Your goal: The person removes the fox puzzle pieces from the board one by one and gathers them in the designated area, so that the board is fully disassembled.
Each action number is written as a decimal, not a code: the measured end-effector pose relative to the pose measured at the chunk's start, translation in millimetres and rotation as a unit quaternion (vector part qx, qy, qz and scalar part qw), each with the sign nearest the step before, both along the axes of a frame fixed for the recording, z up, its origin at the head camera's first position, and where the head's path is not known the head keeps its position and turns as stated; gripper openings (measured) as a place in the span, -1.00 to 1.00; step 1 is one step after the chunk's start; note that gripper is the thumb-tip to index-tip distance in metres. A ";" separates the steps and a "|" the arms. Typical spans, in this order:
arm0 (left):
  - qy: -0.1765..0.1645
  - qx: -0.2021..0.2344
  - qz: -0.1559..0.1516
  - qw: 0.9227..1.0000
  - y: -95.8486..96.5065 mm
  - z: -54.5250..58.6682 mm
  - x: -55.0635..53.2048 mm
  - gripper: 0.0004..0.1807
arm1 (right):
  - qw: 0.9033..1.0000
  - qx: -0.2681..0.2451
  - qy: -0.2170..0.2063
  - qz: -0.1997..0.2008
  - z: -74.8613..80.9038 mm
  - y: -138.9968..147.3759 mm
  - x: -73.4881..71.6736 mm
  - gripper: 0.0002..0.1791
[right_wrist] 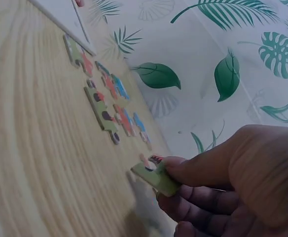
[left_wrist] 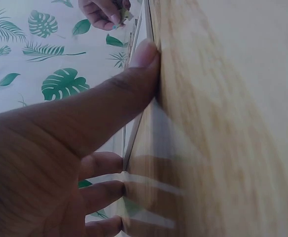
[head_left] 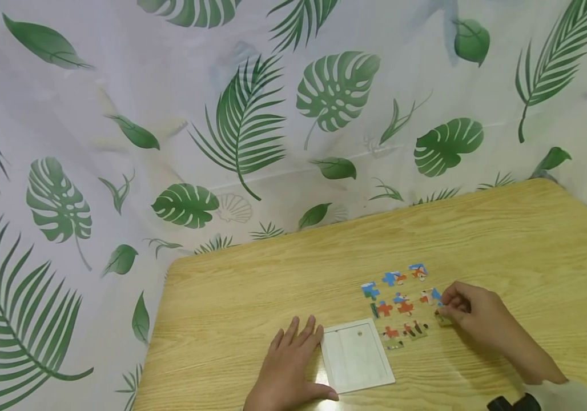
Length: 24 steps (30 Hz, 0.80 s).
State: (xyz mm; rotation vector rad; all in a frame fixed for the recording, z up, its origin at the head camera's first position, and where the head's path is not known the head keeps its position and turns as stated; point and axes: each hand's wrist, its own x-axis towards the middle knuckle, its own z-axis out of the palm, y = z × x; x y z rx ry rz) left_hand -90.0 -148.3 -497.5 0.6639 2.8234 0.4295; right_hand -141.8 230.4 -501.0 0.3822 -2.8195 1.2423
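My right hand [head_left: 478,319] pinches a green corner puzzle piece [right_wrist: 156,177] between thumb and fingers, tilted close over the table at the right end of the laid-out pieces. My left hand [head_left: 289,371] lies along a pale square wooden puzzle tray [head_left: 360,359], fingers spread at its left side and thumb at its near edge. No pieces lie in the tray. Just beyond and right of it, several loose puzzle pieces [head_left: 405,307] are spread in three rough rows, with blue, red and green printing. In the left wrist view the left thumb [left_wrist: 144,61] touches the tray's edge.
All of this is on a wood-grain table [head_left: 252,297]. A white cloth [head_left: 283,114] printed with green leaves hangs behind the table and along its left side. A dark band [head_left: 514,403] sits at the right wrist, by a light sleeve.
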 end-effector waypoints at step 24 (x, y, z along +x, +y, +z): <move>-0.007 0.002 0.005 1.000 -2.0 1.8 -1.4 0.27 | 0.998 0.062 -0.003 0.015 -9.4 -0.3 -1.5 -0.85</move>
